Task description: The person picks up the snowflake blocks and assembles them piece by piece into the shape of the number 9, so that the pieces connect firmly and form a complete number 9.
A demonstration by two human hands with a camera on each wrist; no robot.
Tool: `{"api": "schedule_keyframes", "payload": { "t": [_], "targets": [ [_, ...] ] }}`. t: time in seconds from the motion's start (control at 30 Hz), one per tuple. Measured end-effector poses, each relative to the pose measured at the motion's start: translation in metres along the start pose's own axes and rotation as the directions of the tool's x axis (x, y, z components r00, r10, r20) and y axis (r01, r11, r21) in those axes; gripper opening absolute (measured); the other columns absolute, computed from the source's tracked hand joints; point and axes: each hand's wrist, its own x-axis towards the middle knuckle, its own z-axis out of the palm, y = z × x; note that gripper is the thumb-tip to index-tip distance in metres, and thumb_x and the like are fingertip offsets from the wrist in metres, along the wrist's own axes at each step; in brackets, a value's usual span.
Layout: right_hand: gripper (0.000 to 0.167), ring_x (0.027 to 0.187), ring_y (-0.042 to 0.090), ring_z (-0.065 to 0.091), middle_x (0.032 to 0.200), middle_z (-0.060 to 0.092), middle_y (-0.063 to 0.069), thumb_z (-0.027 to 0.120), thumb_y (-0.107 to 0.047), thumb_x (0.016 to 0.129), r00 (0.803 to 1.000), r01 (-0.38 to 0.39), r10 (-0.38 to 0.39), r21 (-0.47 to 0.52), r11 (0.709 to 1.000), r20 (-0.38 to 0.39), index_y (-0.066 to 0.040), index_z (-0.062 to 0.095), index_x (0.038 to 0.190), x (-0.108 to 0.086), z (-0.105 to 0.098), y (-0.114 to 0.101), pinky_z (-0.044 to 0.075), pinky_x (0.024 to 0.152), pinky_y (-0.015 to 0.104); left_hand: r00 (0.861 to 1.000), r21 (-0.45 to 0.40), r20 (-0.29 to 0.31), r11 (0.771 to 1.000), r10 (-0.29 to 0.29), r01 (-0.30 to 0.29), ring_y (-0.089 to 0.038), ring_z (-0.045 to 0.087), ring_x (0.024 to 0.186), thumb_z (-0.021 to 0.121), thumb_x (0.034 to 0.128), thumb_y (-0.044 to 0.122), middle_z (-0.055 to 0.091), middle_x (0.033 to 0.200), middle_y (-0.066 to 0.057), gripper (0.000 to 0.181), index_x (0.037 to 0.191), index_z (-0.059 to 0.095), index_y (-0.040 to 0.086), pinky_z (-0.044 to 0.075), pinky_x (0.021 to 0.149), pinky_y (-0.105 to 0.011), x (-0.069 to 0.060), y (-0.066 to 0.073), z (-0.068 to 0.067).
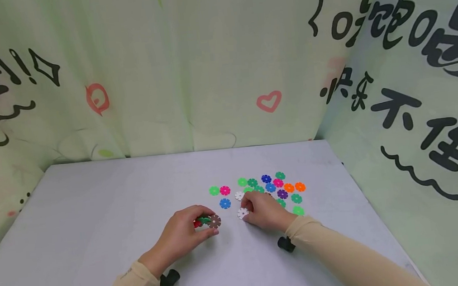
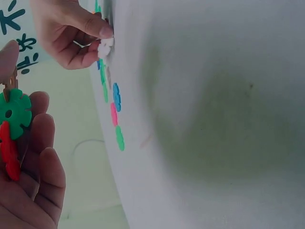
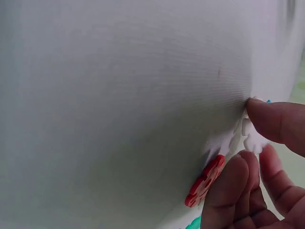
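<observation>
In the head view we see both hands at work over a white table (image 1: pixel 97 227). The left hand (image 1: pixel 175 234) curls its thumb and fingers round a cluster of linked flower discs (image 1: pixel 204 219), where a brown disc (image 1: pixel 214 221) faces us at the fingertips. The right hand (image 1: pixel 268 212) pinches a white flower disc (image 1: pixel 241 213) between thumb and fingers, to the right of the left hand and apart from it.

The left wrist view gives us what the head view mostly hides: inside the left hand, a green disc (image 2: pixel 21 114) turns its notched rim and round centre hole our way, a red disc (image 2: pixel 9 155) stands nearly edge-on against it, and the brown piece sits by the thumb. The right wrist view shows the white disc's scalloped edge between the fingertips, plus a loose red disc (image 3: pixel 205 181) just beside the right hand's fingers that we cannot pick out clearly from the head.

Only the head view spreads out the loose pieces: a second white disc (image 1: pixel 239 196) just beyond the right hand's fingertips; a blue disc (image 1: pixel 224 203), a pink disc (image 1: pixel 225 190) and a light green disc (image 1: pixel 214 191) beyond the gap between the hands; a purple disc (image 1: pixel 282 194) and two orange discs (image 1: pixel 289 187) beyond the right hand's knuckles.
</observation>
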Motion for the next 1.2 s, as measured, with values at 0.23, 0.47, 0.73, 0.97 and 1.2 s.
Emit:
{"api": "schedule_keyframes", "payload": {
  "t": [0.23, 0.47, 0.73, 0.97, 1.2],
  "targets": [
    [0.017, 0.075, 0.013, 0.058, 0.080, 0.060, -0.006, 0.080, -0.012, 0.085, 0.994, 0.073, -0.058, 0.164, 0.984, -0.095, -0.014, 0.065, 0.093, -0.014, -0.004, -0.016, 0.052, 0.066, 0.026, 1.000, -0.020, -0.004, 0.999, -0.030, 0.030, -0.014, 0.067, 0.088, 0.087, 0.0793, 0.024, 0.067, 0.095, 0.018, 0.032, 0.106, 0.070, 0.021, 0.054, 0.077, -0.028, 0.002, 0.000, -0.001],
    [0.014, 0.075, 0.007, 0.065, 0.082, 0.066, -0.011, 0.079, -0.010, 0.086, 0.953, 0.273, -0.213, 0.306, 0.912, -0.216, -0.016, 0.069, 0.093, -0.037, -0.005, -0.045, 0.056, 0.067, 0.025, 0.995, -0.038, -0.025, 0.995, -0.096, 0.095, -0.007, 0.063, 0.081, 0.086, 0.0800, 0.025, 0.068, 0.090, 0.017, 0.031, 0.106, 0.069, 0.021, 0.053, 0.071, -0.026, 0.005, 0.004, 0.001],
    [0.015, 0.073, 0.002, 0.064, 0.082, 0.067, -0.011, 0.081, -0.009, 0.084, 0.907, 0.374, -0.302, 0.235, 0.897, -0.293, -0.014, 0.071, 0.093, -0.042, -0.001, -0.055, 0.056, 0.067, 0.023, 0.996, -0.025, -0.052, 0.997, -0.079, 0.078, -0.006, 0.058, 0.075, 0.086, 0.0807, 0.026, 0.066, 0.088, 0.015, 0.032, 0.107, 0.069, 0.020, 0.051, 0.066, -0.026, 0.006, 0.006, 0.002],
    [0.018, 0.073, 0.003, 0.065, 0.084, 0.068, -0.011, 0.082, -0.006, 0.082, 0.895, 0.395, -0.310, 0.247, 0.885, -0.321, -0.013, 0.071, 0.094, -0.040, 0.002, -0.055, 0.056, 0.067, 0.023, 0.989, -0.012, -0.089, 0.993, -0.115, 0.114, -0.007, 0.057, 0.073, 0.086, 0.0803, 0.025, 0.066, 0.088, 0.014, 0.033, 0.108, 0.069, 0.018, 0.049, 0.063, -0.026, 0.005, 0.007, 0.002],
    [0.016, 0.074, 0.002, 0.065, 0.085, 0.069, -0.009, 0.082, -0.009, 0.083, 0.876, 0.421, -0.333, 0.217, 0.881, -0.349, -0.012, 0.071, 0.095, -0.040, 0.004, -0.057, 0.056, 0.066, 0.022, 0.992, -0.011, -0.074, 0.995, -0.102, 0.102, -0.010, 0.058, 0.075, 0.085, 0.0818, 0.023, 0.066, 0.091, 0.013, 0.034, 0.111, 0.068, 0.017, 0.050, 0.063, -0.026, 0.004, 0.009, 0.000]
  ]
}}
